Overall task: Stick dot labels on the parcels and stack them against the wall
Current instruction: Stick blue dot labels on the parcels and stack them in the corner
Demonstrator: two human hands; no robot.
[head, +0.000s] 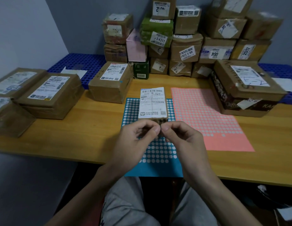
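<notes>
Parcel point(153, 103) on blue sheet point(159, 153) | left hand point(133, 141), right hand point(182, 141): grip pinched, contents unclear | pink sheet point(207, 115) beside

Dim, even indoor lighting, soft shadows under parcels on the worktop point(96, 121), wide-angle bowing at edges, slight overall softness, corners dark and blurred

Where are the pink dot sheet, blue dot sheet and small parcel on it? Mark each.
pink dot sheet point(207, 115): head view, sheet's middle.
blue dot sheet point(158, 154): head view, near dotted part.
small parcel point(152, 103): head view, top label.
</notes>
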